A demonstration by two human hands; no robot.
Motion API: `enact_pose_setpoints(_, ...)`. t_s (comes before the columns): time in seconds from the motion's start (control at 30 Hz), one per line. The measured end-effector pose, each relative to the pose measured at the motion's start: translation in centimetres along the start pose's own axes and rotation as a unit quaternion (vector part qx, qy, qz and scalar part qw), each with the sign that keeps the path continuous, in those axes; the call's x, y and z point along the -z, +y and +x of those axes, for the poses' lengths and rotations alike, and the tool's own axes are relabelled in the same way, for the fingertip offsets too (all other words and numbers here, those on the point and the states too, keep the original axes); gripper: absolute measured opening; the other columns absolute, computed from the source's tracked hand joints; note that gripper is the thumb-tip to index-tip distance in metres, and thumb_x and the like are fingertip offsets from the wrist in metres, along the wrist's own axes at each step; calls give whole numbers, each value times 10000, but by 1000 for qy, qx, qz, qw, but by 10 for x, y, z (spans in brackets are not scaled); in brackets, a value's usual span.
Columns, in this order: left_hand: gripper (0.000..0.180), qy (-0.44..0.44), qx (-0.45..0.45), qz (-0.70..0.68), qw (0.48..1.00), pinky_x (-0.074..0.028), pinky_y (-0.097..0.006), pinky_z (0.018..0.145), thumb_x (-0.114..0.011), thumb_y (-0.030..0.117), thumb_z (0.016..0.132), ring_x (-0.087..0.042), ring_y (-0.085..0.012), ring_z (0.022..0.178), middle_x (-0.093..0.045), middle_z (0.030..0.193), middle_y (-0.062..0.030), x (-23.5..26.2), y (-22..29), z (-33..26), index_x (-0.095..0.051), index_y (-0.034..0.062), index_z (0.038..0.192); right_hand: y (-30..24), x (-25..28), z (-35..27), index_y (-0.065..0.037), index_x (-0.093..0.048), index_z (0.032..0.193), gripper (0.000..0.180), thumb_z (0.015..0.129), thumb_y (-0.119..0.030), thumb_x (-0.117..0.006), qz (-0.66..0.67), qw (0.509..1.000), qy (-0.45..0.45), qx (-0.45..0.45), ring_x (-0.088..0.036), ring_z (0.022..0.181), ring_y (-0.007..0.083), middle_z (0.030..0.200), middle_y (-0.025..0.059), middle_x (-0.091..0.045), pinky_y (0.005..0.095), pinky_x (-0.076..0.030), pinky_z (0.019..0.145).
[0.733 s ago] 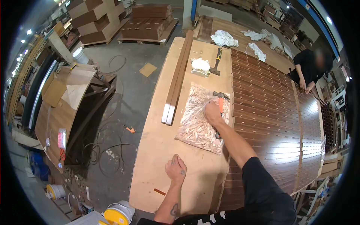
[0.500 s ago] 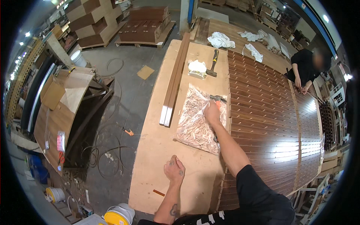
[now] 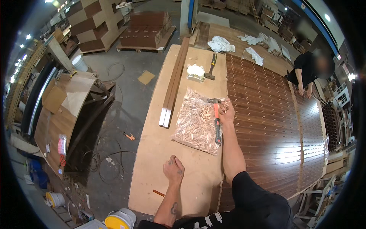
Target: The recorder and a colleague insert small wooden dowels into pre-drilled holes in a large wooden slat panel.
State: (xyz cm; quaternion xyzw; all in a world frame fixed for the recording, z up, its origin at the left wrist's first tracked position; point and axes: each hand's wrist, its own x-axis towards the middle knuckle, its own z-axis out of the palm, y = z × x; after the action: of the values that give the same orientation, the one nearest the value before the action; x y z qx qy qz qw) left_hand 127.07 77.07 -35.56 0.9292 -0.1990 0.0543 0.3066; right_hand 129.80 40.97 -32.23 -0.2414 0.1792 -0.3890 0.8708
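Note:
A clear plastic bag of short wooden dowels (image 3: 192,124) lies on the tan board, its top end open. At the bag's right edge my right hand (image 3: 227,111) is turned palm up, fingers curled round several wooden dowels. Beside it a hammer with a red and black handle (image 3: 217,126) rests along the bag. My left hand (image 3: 174,168) is closed in a loose fist above the board, nearer to me than the bag; whatever is inside it is hidden. Right of the bag spreads a dark brown slatted panel (image 3: 263,126) with rows of dowels standing up from it.
Two long brown strips (image 3: 175,82) lie left of the bag. Farther back are a second hammer (image 3: 211,68) and a white-topped container (image 3: 195,72). A co-worker (image 3: 305,72) leans over the panel's far right. Cables (image 3: 101,158) cover the floor at left.
My right hand has come out of the bag's opening and moved right, now turned up with dowels in it. The red-handled hammer is uncovered. My left hand stays closed.

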Motion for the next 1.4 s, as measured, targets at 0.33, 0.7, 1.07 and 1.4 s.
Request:
enact_pose_setpoints(0.33,208,6,144,-246,959,-445,-400,616,-533,234,924,-587,-283,675,-610,723,-100,-21,-6,-13,-593,39,966,-80,-68,-141,-102,-506,899,212,1001,-286,-482,14,994,-100,-32,-378,478,39,773,35,-542,177,-244,361)
enact_pose_setpoints(0.7,453,-279,411,-814,300,-495,-383,870,-369,395,1021,-617,-227,931,-641,1013,-114,35,225,-119,-556,-1,1134,-116,-21,-340,-37,-553,854,218,975,-219,-542,-175,980,95,8,-527,531,84,683,43,-584,219,-418,441)
enact_pose_setpoints(1.07,218,-298,345,-814,359,-536,-312,785,-525,260,952,-634,-162,880,-646,894,-45,1,361,-266,-615,63,977,-257,90,-415,2,-566,819,134,931,-69,-545,-383,874,-11,299,-574,656,120,774,88,-624,255,-465,597)
enact_pose_setpoints(1.4,258,-265,269,-903,204,-510,-285,751,-448,288,972,-608,-159,847,-603,885,-37,-98,409,-386,-582,68,984,-326,182,-448,-15,-615,792,47,815,-54,-628,-515,809,-70,275,-620,695,293,771,132,-641,353,-487,647)
